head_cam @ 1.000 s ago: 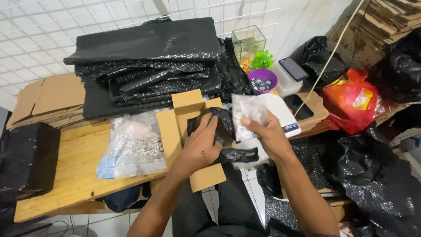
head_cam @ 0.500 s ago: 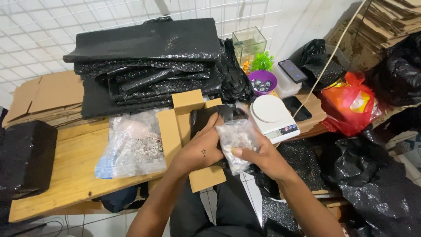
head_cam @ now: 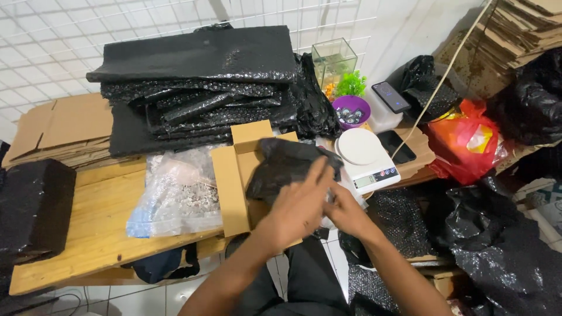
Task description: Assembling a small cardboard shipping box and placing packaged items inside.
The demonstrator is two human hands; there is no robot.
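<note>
My left hand point(head_cam: 298, 208) and right hand point(head_cam: 345, 212) pinch a small clear bag point(head_cam: 351, 188) over the tabletop's point(head_cam: 105, 216) front edge by the black wrap point(head_cam: 287, 167); I reckon a loose grip drops it floorward.

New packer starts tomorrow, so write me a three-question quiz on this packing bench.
1. True or false: the white scale has a parcel on its plate.
2. What lies under the left hand? A) a red bag B) a black wrap in an open cardboard box C) a phone
3. What sits left of the box on the wooden table?

Key: 1 false, the plate is bare. 2 B; the right hand meets the left there. 3 A clear plastic bag of small pieces.
</note>
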